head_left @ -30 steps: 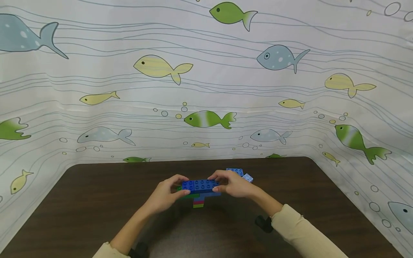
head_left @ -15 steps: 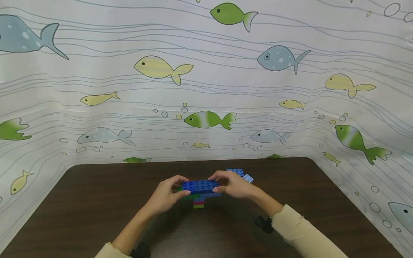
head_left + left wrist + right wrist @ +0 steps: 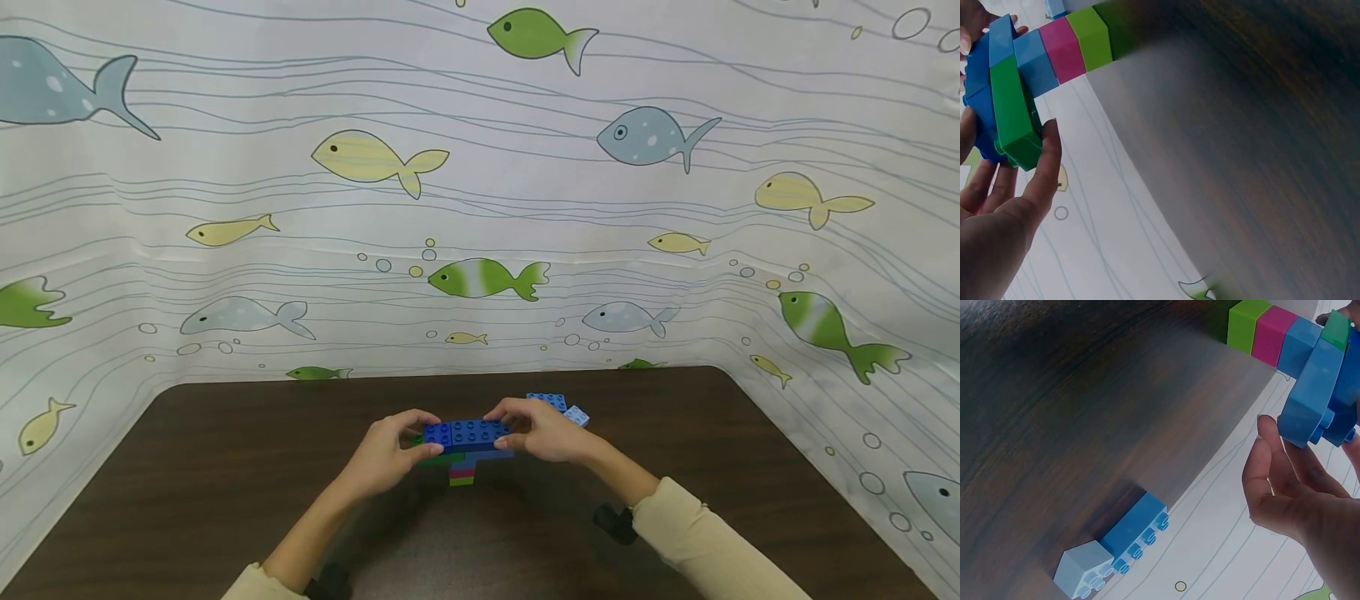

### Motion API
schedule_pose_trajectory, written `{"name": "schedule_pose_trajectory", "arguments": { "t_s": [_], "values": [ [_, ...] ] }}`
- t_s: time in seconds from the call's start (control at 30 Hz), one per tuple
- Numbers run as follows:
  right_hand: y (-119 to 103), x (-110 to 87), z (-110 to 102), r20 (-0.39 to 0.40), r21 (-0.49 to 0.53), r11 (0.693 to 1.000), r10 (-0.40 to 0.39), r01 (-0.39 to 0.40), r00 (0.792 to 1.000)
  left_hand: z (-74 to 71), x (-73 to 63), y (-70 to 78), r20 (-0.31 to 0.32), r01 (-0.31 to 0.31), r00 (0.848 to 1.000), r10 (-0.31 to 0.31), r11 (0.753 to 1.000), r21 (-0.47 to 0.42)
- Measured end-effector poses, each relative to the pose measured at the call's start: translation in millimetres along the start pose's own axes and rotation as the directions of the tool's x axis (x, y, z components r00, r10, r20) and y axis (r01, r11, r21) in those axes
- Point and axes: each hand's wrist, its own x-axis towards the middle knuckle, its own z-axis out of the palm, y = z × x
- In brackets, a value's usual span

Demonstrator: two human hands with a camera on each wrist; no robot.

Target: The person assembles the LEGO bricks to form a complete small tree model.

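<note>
A T-shaped stack of toy building bricks stands mid-table. Its narrow stem has a lime brick (image 3: 1090, 39), a pink brick (image 3: 1063, 50) and a light blue brick (image 3: 1036, 62). Across the stem lie a green brick (image 3: 1013, 112) and a longer blue brick (image 3: 1313, 390), side by side. Two dark blue bricks form the top: a short one (image 3: 437, 433) at left and a long one (image 3: 472, 432) at right. My left hand (image 3: 386, 454) pinches the short one, with one finger touching the green brick below. My right hand (image 3: 547, 429) pinches the long one's right end.
Behind the right hand lie a loose blue brick (image 3: 547, 401) and a smaller pale blue brick (image 3: 576, 415), close together near the far edge. The dark wood table (image 3: 225, 467) meets a fish-patterned wall covering (image 3: 480, 208) at the back and sides.
</note>
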Motion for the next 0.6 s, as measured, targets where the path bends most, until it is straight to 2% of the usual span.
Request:
{"name": "schedule_pose_trajectory", "arguments": {
  "t_s": [0.23,0.43,0.6],
  "values": [
    [4.9,-1.0,-1.6,0.013,0.016,1.000,-0.005,0.005,1.000,-2.3,0.4,-1.1,0.018,0.009,1.000,-0.009,1.000,-0.006],
    [8.7,-4.6,-10.1,0.066,0.089,0.996,0.017,-0.023,0.998,-3.9,1.4,-1.3,0.026,0.016,1.000,-0.016,1.000,-0.003],
    [13.6,-7.3,-24.9,0.027,0.105,0.994,0.001,-0.004,1.000,-5.1,1.1,-1.5,0.031,0.014,0.999,-0.014,1.000,0.002]
  ]
}}
